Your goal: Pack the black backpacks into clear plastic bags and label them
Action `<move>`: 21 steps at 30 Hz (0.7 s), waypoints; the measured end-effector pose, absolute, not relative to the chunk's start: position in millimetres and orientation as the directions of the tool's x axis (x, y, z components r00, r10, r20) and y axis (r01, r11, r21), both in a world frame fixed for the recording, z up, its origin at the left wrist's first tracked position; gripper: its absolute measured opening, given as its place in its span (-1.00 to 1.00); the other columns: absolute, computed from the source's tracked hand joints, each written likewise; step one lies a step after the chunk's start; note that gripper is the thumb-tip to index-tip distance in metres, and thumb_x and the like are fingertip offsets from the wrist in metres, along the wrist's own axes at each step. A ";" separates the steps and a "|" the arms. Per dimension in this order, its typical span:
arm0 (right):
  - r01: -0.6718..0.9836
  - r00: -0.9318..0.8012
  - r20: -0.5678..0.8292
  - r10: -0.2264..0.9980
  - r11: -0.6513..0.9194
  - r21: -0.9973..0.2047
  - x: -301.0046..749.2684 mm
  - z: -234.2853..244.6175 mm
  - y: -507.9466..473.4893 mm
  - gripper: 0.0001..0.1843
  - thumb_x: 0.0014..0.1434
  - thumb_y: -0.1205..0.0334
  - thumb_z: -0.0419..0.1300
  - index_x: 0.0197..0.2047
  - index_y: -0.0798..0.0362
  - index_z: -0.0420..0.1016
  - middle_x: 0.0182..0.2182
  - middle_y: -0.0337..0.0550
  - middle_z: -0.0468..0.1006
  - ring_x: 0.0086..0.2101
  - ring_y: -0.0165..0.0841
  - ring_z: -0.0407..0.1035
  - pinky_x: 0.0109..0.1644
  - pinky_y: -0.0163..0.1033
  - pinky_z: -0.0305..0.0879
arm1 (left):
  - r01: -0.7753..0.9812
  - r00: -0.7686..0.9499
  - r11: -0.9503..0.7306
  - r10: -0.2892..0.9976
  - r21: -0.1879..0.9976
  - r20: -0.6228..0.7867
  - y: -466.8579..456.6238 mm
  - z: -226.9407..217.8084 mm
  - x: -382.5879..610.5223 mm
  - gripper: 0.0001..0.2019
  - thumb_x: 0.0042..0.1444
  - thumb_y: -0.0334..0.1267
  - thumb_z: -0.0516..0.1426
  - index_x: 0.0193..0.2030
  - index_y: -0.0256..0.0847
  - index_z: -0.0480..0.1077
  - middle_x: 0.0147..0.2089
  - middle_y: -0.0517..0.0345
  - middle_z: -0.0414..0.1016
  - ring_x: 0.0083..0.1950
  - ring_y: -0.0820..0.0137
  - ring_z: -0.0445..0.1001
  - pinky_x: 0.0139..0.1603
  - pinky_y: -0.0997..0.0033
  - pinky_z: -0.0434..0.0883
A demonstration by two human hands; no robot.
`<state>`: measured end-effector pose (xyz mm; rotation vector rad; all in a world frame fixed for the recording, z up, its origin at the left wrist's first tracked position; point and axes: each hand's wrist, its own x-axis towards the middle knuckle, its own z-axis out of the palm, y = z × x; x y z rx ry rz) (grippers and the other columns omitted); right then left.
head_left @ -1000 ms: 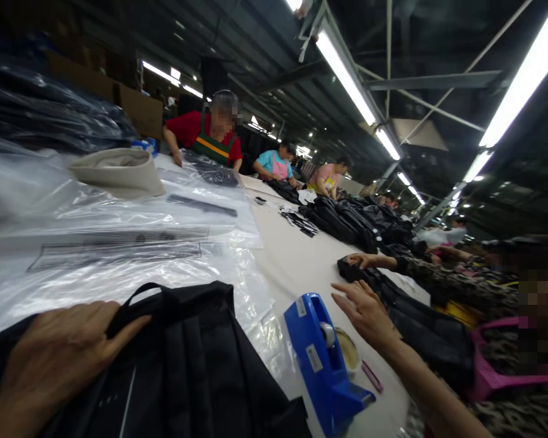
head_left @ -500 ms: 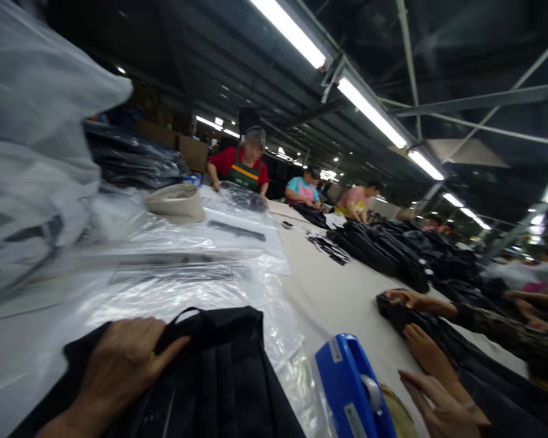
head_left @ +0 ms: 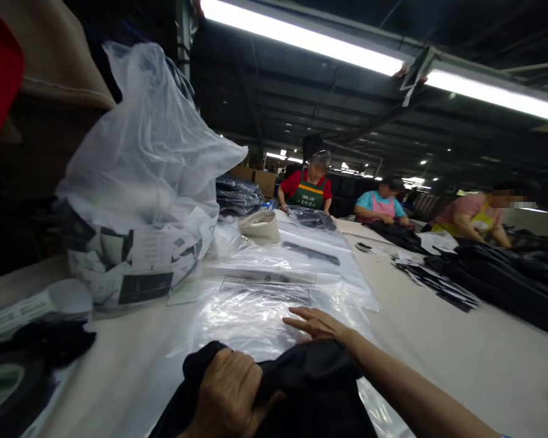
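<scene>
Head view, left hand (head_left: 231, 386): your fingers are curled around the top edge of the black bag (head_left: 310, 377), thumb pointing right
Right hand (head_left: 317, 322): your fingers stretch forward, slightly spread, over the clear plastic sheets (head_left: 242, 319); contact cannot be told
Black bag: low in front of you, partly over the sheets
Pale table (head_left: 438, 340): a translucent sack (head_left: 141, 243) of printed papers stands at left

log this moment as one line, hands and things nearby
left hand: gripping black fabric item | right hand: open, over clear plastic sheets, contact unclear | nearby: translucent sack, left of sheets
</scene>
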<state>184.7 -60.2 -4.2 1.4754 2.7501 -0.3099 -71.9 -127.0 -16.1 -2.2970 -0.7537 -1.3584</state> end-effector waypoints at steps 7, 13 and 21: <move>0.829 -0.559 -0.220 0.800 0.526 -0.192 183.5 -43.2 -65.9 -0.37 0.20 -0.13 0.00 0.28 -0.13 0.02 0.29 -0.01 -0.09 0.26 -0.11 -0.24 0.28 0.09 -0.25 | 0.596 0.400 -0.803 0.283 -0.013 0.872 -124.0 -18.6 -67.2 -0.70 0.18 -0.16 0.01 -0.53 -0.24 0.26 -0.58 0.16 0.28 -0.48 0.37 0.26 -0.35 0.30 0.16; 0.900 -0.432 -0.113 0.895 0.419 -0.120 186.0 -58.7 -34.8 -0.39 0.22 -0.12 -0.03 0.28 -0.11 0.04 0.27 0.01 0.00 0.24 -0.08 -0.13 0.23 0.17 -0.13 | 0.608 0.401 -0.794 0.284 -0.021 0.871 -123.9 -22.6 -68.8 -0.69 0.16 -0.13 0.04 -0.54 -0.25 0.27 -0.58 0.17 0.27 -0.49 0.37 0.25 -0.35 0.30 0.17; 0.789 -0.513 0.117 0.850 0.521 -0.324 194.6 -61.5 -45.6 -0.34 0.03 -0.25 0.14 0.15 -0.16 0.30 0.19 -0.03 0.23 0.18 -0.09 0.06 0.22 0.05 -0.03 | 0.616 0.375 -0.787 0.310 0.015 0.874 -123.0 -22.7 -70.7 -0.70 0.18 -0.13 0.00 -0.51 -0.24 0.27 -0.57 0.16 0.27 -0.49 0.37 0.25 -0.34 0.29 0.15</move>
